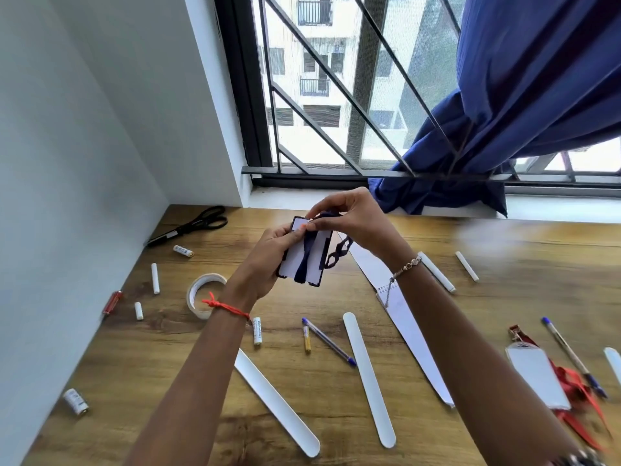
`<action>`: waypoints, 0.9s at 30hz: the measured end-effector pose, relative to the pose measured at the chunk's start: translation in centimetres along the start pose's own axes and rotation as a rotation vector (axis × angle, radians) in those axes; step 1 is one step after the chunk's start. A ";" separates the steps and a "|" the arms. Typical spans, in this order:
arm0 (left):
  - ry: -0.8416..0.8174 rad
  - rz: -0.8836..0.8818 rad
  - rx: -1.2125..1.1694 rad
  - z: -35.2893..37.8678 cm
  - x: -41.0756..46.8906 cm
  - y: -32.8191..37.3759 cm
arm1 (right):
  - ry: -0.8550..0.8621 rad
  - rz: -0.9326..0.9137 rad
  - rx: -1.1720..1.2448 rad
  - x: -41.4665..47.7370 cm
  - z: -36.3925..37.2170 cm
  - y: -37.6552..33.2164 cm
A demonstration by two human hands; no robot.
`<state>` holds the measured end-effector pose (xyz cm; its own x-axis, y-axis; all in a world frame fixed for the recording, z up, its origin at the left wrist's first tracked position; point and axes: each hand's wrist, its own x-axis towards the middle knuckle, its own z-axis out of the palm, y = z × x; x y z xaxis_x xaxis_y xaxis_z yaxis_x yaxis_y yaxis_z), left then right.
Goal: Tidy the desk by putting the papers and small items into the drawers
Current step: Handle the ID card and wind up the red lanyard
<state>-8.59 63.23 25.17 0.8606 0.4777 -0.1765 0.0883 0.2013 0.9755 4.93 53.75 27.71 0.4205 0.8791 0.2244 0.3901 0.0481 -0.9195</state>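
Above the wooden desk I hold a dark blue card holder with a white card in it. My left hand grips its left side and lower edge. My right hand pinches the dark blue lanyard strap at the holder's top; the strap crosses the card's face and loops off to the right. A long white paper strip with a spiral notepad edge lies under my right wrist. No drawer is in view.
Scattered on the desk: black scissors, a tape roll, several batteries, white chalk sticks, two white flat sticks, blue pens, a red screwdriver, and a red-lanyard badge. A wall is at left, a window and blue curtain behind.
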 end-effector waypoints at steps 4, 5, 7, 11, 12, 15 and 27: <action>-0.035 -0.028 -0.072 -0.3 0.0 0.1 | 0.023 0.043 0.145 -0.3 -0.2 0.3; -0.050 -0.031 -0.091 -0.3 0.0 0.2 | 0.006 0.075 0.203 -0.4 -0.2 0.4; -0.087 -0.035 -0.133 -0.3 0.0 0.1 | -0.028 0.153 0.317 -0.6 -0.2 0.6; -0.138 -0.050 -0.258 0.2 -0.1 -0.5 | -0.096 0.270 0.544 -1.1 -0.2 1.4; -0.143 -0.054 -0.282 0.4 -0.1 -0.8 | -0.087 0.282 0.578 -1.3 -0.1 1.7; -0.125 -0.054 -0.322 0.9 0.2 -1.5 | 0.000 0.322 0.640 -1.7 0.5 2.7; 0.180 -0.021 -0.528 2.7 2.0 -2.6 | 0.093 0.443 0.597 -4.7 2.8 4.7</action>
<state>-5.74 61.40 22.65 0.7582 0.5981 -0.2596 -0.1985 0.5910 0.7819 2.55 51.20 21.42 0.5129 0.8335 -0.2054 -0.3316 -0.0284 -0.9430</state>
